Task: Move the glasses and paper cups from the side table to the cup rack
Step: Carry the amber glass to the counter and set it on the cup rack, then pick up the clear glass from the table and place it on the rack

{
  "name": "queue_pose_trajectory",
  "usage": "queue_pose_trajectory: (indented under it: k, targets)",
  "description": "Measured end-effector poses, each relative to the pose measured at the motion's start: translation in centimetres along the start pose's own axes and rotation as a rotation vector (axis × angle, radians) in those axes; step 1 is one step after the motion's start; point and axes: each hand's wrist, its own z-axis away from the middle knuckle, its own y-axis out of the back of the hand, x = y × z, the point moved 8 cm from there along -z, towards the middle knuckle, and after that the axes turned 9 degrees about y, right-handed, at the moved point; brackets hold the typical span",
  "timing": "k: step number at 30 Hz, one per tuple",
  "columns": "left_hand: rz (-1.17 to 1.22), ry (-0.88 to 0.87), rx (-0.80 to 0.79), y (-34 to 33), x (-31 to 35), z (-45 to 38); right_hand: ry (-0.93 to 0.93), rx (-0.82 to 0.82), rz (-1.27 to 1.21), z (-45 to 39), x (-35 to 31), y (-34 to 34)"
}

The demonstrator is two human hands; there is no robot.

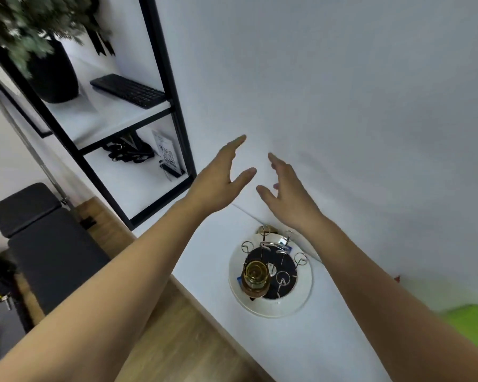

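Hovering above the cup rack (271, 271), left hand (218, 183) and right hand (287, 197) are spread, holding nothing — 1 glass (254, 277) sits racked; fetch the next gently.

Amber glass (254, 279) on black rack (273, 271) with silver wire loops; white round tray (293, 304); white counter (301, 348); black keyboard (129, 91); black-framed white shelf (174, 111); brown wood-grain floor (177, 340).

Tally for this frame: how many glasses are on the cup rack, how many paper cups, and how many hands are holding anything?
Glasses on the cup rack: 1, an amber glass
Paper cups on the rack: 0 visible
Hands holding something: 0; left hand and right hand both open
Total cups on the rack: 1
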Motion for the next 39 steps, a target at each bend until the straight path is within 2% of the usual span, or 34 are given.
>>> queue_pose_trajectory:
  k: [4, 7, 13, 16, 21, 26, 29, 33, 39]
  targets:
    - [0.038, -0.106, 0.155, 6.4, 5.0, 0.0, 0.184, 0.216, 0.038, -2.7, -5.7, 5.1]
    - [-0.014, -0.115, 0.209, 9.1, 6.2, 1.0, 0.270, 0.256, 0.064, -3.4, -8.8, 5.7]
    - [-0.085, -0.024, 0.242, 11.6, 3.7, 6.0, 0.333, 0.145, 0.033, -3.1, -12.4, 1.2]
    - [-0.109, 0.080, 0.281, 13.1, 0.7, 10.5, 0.385, 0.113, -0.043, -1.9, -15.3, -2.3]
    - [-0.062, 0.262, 0.413, 16.0, -4.4, 22.6, 0.505, -0.030, -0.140, 3.0, -21.8, -10.7]
    - [0.011, 0.485, 0.585, 17.1, -8.2, 39.7, 0.650, -0.251, -0.236, 13.0, -29.4, -19.3]
    - [0.055, 0.617, 0.702, 16.2, -8.3, 52.0, 0.747, -0.407, -0.295, 21.9, -34.3, -23.6]
    - [0.050, 0.789, 0.863, 13.3, -6.3, 67.6, 0.865, -0.577, -0.377, 35.4, -39.5, -26.7]
    - [0.109, 0.991, 1.158, 5.4, 1.0, 90.5, 1.068, -0.893, -0.485, 58.3, -45.2, -29.5]
